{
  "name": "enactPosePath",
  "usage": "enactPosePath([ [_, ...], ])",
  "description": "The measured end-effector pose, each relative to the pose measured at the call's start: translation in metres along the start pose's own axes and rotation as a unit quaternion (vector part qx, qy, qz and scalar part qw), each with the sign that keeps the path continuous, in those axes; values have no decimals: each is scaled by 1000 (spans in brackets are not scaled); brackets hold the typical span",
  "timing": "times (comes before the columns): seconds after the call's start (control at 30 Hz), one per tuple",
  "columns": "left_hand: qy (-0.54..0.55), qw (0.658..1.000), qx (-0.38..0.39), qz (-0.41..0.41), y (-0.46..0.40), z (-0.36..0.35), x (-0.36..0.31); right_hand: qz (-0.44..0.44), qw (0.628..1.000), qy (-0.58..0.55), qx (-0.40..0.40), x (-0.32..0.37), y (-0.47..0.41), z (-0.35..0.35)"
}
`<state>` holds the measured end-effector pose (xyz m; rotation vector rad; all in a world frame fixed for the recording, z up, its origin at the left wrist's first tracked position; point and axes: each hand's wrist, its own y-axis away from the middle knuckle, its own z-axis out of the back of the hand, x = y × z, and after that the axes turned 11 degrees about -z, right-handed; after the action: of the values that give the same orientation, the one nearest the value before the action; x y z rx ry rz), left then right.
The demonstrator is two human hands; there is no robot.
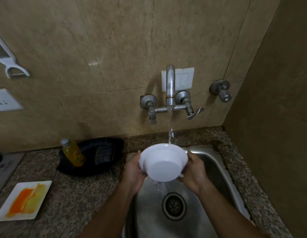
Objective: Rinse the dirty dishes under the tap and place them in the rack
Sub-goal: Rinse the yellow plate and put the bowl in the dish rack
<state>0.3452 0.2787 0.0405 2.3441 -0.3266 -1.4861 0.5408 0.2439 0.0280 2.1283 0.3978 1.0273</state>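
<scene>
Head view: white bowl under running tap

A plain white bowl (163, 162) is being held tilted, base toward the camera, over the steel sink (216, 170). Tap (170, 86) water is striking its upper rim. It is being gripped by the left hand (134, 172) and right hand (194, 170), fingers curled around opposite edges.

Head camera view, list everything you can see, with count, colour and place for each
bowl: one, white, tilted under the water stream, over the sink
tap: one, steel, on the wall, running
sink: one, steel, lower centre
square plate: one, white with orange and yellow smears, counter left
black tray: one, behind the plate, by the wall
bottle: one, yellow, on the tray
scrubber: one, dark, on the tray
peeler: one, white, on the wall, upper left
left hand: holds the bowl's left rim
right hand: holds the right rim
</scene>
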Motion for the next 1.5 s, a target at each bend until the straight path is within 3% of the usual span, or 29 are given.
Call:
enactPosePath([
  [0.1,-10,1000,19,-12,4,-13,-3,-61,998,-4,6,-1,2,-2],
  [0.23,-56,998,23,-33,-2,-19,-1,-12,996,-85,23,0,-3,4],
  [0.4,-144,984,55,84,0,-12,9,42,996,-83,18,-3,-6,15],
  [0.5,-193,977,35,84,-4,-7,14,43,999,-23,18,-4,-7,18],
  [0.6,-203,977,-3,68,-4,-5,7,22,993,110,-20,-6,-8,12],
  [0.77,-259,964,-11,57,-6,8,-9,-13,944,324,-59,-6,-4,0],
  [0.9,-232,973,-14,11,-15,16,-23,45,950,308,-27,-7,-2,-12],
  [1.0,-217,976,24,19,-15,14,-25,128,953,269,-48,1,2,-16],
  [1.13,-310,942,84,92,-1,5,-11,174,907,365,-115,20,8,-4],
  [1.3,-296,937,151,108,8,-13,11,224,839,465,-173,49,21,7],
  [1.5,-296,934,193,59,6,-27,15,227,850,443,-172,68,26,18],
])
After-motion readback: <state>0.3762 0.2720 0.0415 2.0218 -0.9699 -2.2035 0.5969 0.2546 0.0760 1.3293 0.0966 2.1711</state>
